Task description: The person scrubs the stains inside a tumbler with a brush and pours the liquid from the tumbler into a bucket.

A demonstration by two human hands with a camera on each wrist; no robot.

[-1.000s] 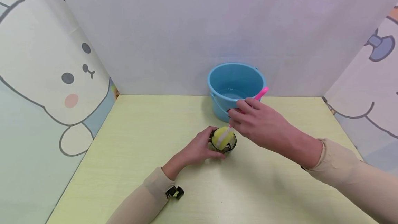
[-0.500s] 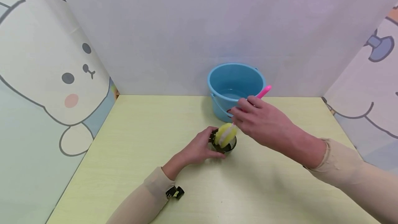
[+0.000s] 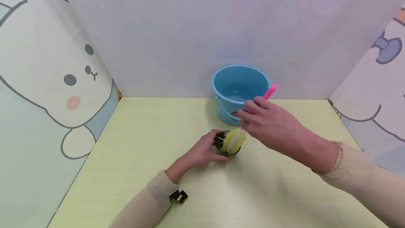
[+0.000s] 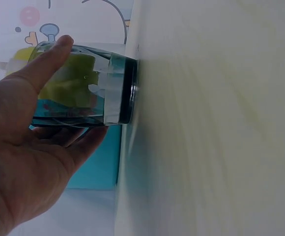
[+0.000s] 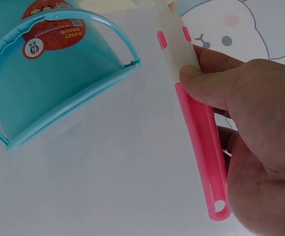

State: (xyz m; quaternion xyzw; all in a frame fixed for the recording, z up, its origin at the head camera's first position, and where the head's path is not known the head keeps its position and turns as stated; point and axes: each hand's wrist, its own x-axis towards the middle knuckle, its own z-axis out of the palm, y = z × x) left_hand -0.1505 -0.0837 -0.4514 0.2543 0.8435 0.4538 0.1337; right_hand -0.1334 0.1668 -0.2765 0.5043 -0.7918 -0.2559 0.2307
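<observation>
My left hand grips a dark-tinted glass that stands upright on the table, thumb on the near side and fingers behind it. In my right hand is a sponge cup brush, pinched by its pink and white handle. The brush's yellow sponge head leans in the glass, its upper part at the rim. Through the glass wall in the left wrist view, the sponge fills much of the inside.
A blue bucket with a little water at its bottom stands behind the glass, against the pale back wall. Its handle hangs on the near side. A black strap piece shows at the left cuff. Cartoon-printed sheets flank the light wooden table.
The right hand has shifted slightly to the right with the brush, and the sponge head has moved from the glass's middle to its right side. The left hand and the glass have stayed put.
</observation>
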